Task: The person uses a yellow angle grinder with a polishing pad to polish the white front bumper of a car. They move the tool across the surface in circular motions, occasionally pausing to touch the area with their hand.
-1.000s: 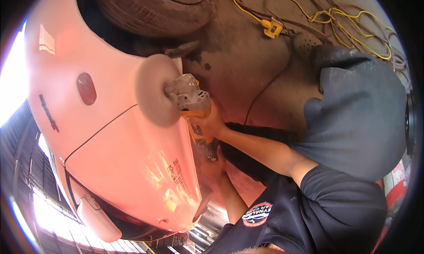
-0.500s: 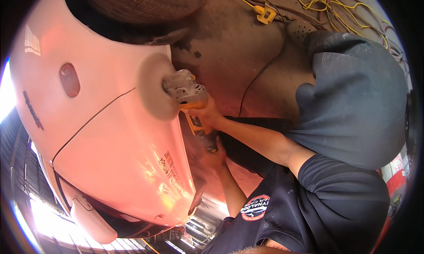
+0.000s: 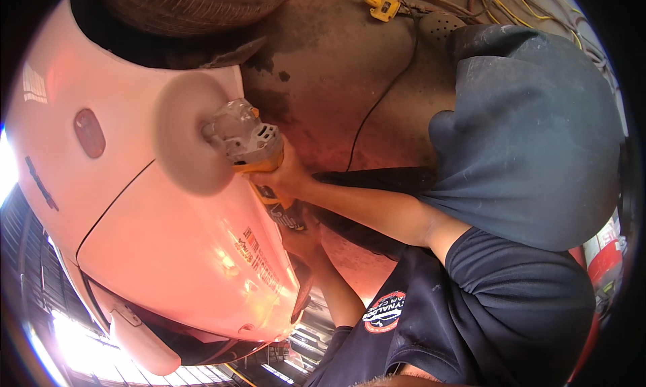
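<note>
A yellow and grey polisher [image 3: 245, 134] is pressed to a pale car body panel [image 3: 182, 232] that looks pink in this light. Its round pad [image 3: 192, 134] is smeared by spinning and covers the upper end of the panel seam. My right hand [image 3: 286, 168] is closed around the yellow body just behind the polisher's grey head. Lower down, my left hand [image 3: 304, 237] wraps the rear end of the tool's handle, its fingers partly hidden.
Above the panel is a dark tyre [image 3: 195, 7] in its wheel arch. An oval side marker light [image 3: 89, 132] sits left of the pad. A black cord [image 3: 383, 94] crosses the floor towards a yellow outlet box [image 3: 384, 6]. My bent knee [image 3: 538, 151] fills the right.
Both hands have carried the polisher leftwards, from near the panel's edge further onto the panel. The pad keeps spinning, and the whole view has shifted a little.
</note>
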A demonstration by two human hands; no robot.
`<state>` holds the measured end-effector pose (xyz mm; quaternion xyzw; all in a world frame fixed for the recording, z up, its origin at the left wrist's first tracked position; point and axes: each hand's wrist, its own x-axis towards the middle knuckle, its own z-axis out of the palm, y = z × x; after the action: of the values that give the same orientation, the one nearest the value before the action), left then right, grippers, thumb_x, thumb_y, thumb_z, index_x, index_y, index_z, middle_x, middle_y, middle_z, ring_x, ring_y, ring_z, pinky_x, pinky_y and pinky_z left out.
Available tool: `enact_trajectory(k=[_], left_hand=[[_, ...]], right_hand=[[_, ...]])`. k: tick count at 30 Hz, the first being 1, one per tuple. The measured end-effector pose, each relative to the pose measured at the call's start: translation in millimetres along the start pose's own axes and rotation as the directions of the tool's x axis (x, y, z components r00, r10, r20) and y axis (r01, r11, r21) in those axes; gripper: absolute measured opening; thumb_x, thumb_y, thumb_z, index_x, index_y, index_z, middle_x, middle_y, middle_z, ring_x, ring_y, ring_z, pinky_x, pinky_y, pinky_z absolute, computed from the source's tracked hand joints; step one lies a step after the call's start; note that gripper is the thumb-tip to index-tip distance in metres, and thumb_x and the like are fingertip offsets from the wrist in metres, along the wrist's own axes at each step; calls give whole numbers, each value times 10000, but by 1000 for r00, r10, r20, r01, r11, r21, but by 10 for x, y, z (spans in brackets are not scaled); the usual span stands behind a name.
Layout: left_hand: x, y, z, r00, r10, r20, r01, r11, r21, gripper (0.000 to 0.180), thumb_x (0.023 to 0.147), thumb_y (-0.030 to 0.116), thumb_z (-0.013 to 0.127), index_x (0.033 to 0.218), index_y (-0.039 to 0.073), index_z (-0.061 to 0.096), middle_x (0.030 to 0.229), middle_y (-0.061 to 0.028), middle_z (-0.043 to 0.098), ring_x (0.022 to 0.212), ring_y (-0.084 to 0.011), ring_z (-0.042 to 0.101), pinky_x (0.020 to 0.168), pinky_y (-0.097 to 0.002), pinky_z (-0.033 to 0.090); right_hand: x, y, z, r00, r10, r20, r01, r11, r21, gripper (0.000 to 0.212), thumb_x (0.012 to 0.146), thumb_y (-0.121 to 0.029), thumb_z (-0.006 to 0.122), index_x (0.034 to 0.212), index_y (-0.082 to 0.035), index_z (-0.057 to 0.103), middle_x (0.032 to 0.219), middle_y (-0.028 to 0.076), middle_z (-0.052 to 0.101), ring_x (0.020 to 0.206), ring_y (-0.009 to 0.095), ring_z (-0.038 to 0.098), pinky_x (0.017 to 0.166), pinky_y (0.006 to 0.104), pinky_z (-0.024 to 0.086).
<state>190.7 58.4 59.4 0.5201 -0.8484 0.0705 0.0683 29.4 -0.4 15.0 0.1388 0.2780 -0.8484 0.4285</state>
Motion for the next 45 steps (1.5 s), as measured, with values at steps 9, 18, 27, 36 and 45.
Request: enact_trajectory(k=[9, 18, 27, 36, 45], left_hand=[[-250, 177, 197, 938, -252, 236, 190, 948, 257, 679, 802, 563, 777, 1162, -5, 682, 897, -246, 731, 826, -453, 715, 706, -514, 565], [-207, -13, 25, 1000, -19, -11, 20, 996, 84, 562, 811, 498, 806, 1014, -20, 724, 827, -225, 745, 766, -424, 734, 665, -474, 574], [-123, 193, 152, 984, -101, 148, 80, 987, 139, 548, 815, 495, 801, 1039, -3, 744, 851, -222, 748, 776, -424, 730, 682, -490, 568], [-389, -115, 76, 998, 48, -29, -50, 995, -88, 546, 822, 370, 835, 1141, -54, 709, 976, -214, 761, 913, -367, 751, 784, -442, 580], [-114, -121, 3, 979, -102, 177, 108, 994, -21, 472, 807, 351, 836, 1115, 11, 727, 908, -193, 769, 848, -373, 760, 721, -451, 579]], right_hand=[[100, 226, -520, 966, 258, -31, -258, 966, -20, 790, 662, -160, 954, 1285, -15, 489, 1210, 101, 634, 1118, 186, 626, 997, 359, 511], [-141, 193, -175, 990, 18, 140, -23, 999, 36, 838, 676, -54, 923, 1372, -41, 455, 1257, 62, 615, 1149, 163, 599, 1024, 355, 499], [163, 212, -429, 983, 169, -65, -172, 984, -39, 763, 705, -61, 912, 1331, -36, 477, 1199, 86, 646, 1114, 178, 634, 978, 353, 528], [-280, 217, -243, 981, 21, 194, -27, 999, 27, 917, 667, -59, 931, 1432, -59, 426, 1301, 48, 602, 1198, 159, 584, 1046, 347, 481], [-41, 163, -239, 996, 73, 48, -72, 997, -16, 846, 695, -73, 921, 1390, -69, 439, 1271, 60, 610, 1157, 155, 595, 1013, 353, 504]])
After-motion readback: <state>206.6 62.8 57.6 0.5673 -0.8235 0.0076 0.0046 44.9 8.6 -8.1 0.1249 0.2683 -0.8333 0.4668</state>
